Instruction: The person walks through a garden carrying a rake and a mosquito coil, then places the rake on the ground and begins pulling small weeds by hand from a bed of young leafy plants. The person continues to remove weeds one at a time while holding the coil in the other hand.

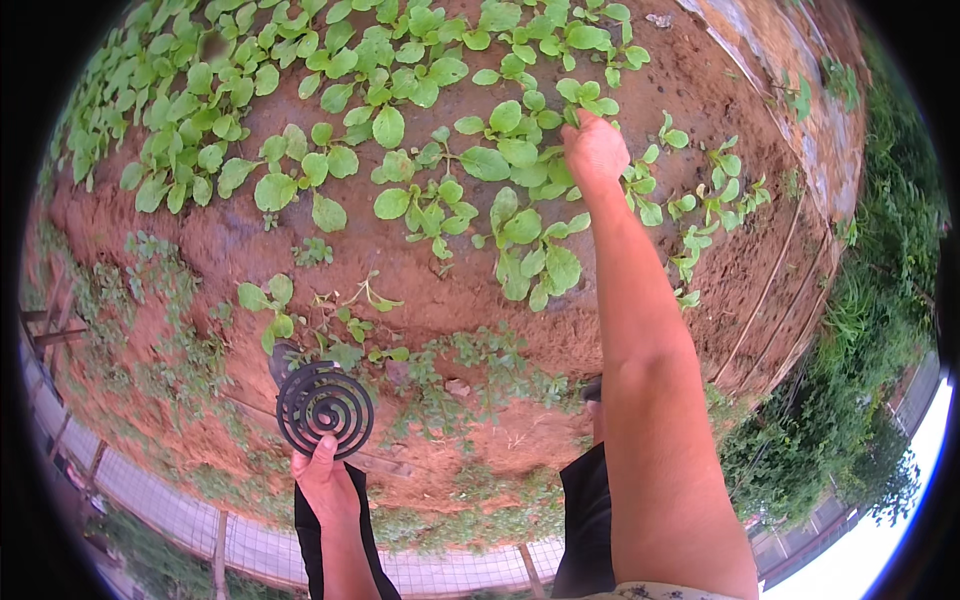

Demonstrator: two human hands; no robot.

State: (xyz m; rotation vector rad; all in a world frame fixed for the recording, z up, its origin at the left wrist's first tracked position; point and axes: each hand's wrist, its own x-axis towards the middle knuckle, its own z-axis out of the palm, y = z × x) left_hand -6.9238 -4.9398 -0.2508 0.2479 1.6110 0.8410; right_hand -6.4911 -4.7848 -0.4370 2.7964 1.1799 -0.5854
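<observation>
My left hand [326, 474] grips a flat black mosquito coil [326, 410] by its near edge, the thumb lying on top near the coil's centre. It is held low in front of me, above the path beside the planted bed. My right arm stretches far forward over the bed. At its end my right hand [597, 152] is closed on a leafy green seedling [586, 97], whose leaves show just beyond the knuckles. The fingertips and the stem are hidden behind the hand. More broad-leaved seedlings [520, 225] grow close to its left.
The brown soil bed [400, 265] carries dense seedlings at the far left and sparser ones at the right. Low weeds [480, 365] grow along its near side. Plastic sheeting [765, 50] lies at the far right. Bushes [850, 400] and a wire fence [250, 540] stand around.
</observation>
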